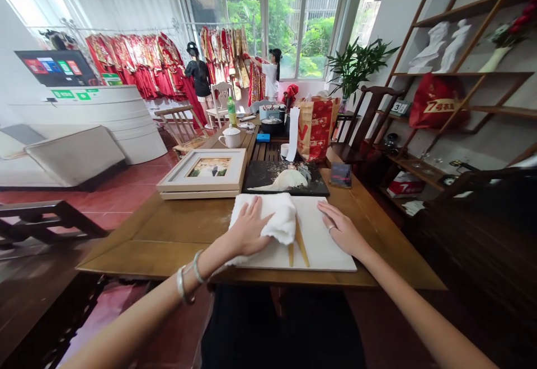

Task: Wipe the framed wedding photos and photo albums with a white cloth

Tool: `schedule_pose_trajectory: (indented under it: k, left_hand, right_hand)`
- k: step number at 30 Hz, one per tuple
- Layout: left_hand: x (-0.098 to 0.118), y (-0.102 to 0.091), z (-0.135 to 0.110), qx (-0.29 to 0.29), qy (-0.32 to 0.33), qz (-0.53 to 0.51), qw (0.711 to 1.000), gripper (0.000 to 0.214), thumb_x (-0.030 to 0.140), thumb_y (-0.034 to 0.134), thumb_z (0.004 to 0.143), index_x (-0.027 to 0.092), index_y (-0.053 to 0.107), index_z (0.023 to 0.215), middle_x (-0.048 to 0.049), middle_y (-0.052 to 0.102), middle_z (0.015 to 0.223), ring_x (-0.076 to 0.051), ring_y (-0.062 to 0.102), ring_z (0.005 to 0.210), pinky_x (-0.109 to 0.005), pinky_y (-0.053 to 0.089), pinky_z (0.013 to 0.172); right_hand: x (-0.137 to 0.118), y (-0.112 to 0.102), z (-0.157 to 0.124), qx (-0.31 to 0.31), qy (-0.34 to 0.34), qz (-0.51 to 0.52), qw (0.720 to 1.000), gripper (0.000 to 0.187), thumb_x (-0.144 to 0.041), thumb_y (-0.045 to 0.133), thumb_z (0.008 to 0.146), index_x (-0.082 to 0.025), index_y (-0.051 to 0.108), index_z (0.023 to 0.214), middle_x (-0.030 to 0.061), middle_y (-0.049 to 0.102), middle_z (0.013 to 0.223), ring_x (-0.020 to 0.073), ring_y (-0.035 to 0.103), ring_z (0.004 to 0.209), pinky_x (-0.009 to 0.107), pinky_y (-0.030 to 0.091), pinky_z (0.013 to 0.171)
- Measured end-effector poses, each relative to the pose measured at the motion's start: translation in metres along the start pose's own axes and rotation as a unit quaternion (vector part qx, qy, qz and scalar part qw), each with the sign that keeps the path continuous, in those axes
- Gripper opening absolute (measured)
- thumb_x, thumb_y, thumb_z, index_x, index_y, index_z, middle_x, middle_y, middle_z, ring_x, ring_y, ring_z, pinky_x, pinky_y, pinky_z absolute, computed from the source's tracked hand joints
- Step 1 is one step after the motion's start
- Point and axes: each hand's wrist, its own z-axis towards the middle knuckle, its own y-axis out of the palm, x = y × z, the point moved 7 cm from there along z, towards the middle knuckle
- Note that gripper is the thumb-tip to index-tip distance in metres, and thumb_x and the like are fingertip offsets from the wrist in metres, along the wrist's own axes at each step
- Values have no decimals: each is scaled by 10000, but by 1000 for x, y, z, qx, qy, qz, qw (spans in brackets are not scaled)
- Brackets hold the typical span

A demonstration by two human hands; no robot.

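Observation:
My left hand (249, 227) lies flat on a folded white towel (282, 216), fingers stretched and thumb spread to the side. Under the towel is a flat white board (322, 249) near the table's front edge. Two tan tapered strips, like legs (300, 246), stick out from beneath the towel over the board; their upper ends are hidden. My right hand (339, 226) rests with straight fingers on the board's upper right part, holding nothing. Just beyond the board lies a dark photo panel (285, 178) showing a white gown.
Pale framed pictures (201, 174) are stacked at left on the wooden table (168, 229). Farther back stand a lidded white mug (230, 136), a red paper bag (314, 128) and a green bottle (231, 110). Two people (199, 75) stand by racks of red garments.

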Motion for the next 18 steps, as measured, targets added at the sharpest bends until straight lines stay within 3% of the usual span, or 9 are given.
schedule_pose_trajectory:
  k: [4, 8, 13, 18]
  left_hand:
    - [-14, 1, 33, 27, -12, 38, 999, 513, 362, 402, 874, 165, 387, 1348, -207, 313, 1406, -405, 191, 1323, -571, 216, 1005]
    - [-12, 0, 36, 31, -10, 44, 998, 533, 342, 419, 862, 145, 373, 1356, -223, 331, 1385, -406, 219, 1311, -571, 212, 1005]
    - [9, 1, 0, 21, 6, 37, 999, 582, 341, 457, 827, 151, 355, 1367, -211, 299, 1411, -405, 189, 1322, -581, 174, 1026]
    - [43, 7, -49, 9, 31, 8, 999, 861, 302, 562, 689, 245, 144, 1440, -165, 129, 1490, -412, 24, 1349, -606, 118, 1032]
  right_hand:
    - [0, 0, 0, 0, 3, -1, 1000, 383, -265, 414, 870, -234, 557, 1224, 62, 505, 1349, 232, 397, 1294, 479, 263, 1104]
    - [-2, 0, 0, -8, 6, -14, 1000, 391, -260, 398, 873, -205, 555, 1227, 82, 505, 1347, 230, 392, 1297, 475, 274, 1100]
    - [-1, -2, 0, -1, 6, -9, 1000, 384, -268, 402, 872, -223, 564, 1218, 71, 506, 1347, 231, 412, 1283, 477, 293, 1090]
    - [1, -2, -1, 4, -7, -9, 1000, 386, -246, 409, 864, -237, 565, 1217, 57, 520, 1334, 228, 413, 1282, 476, 288, 1094]
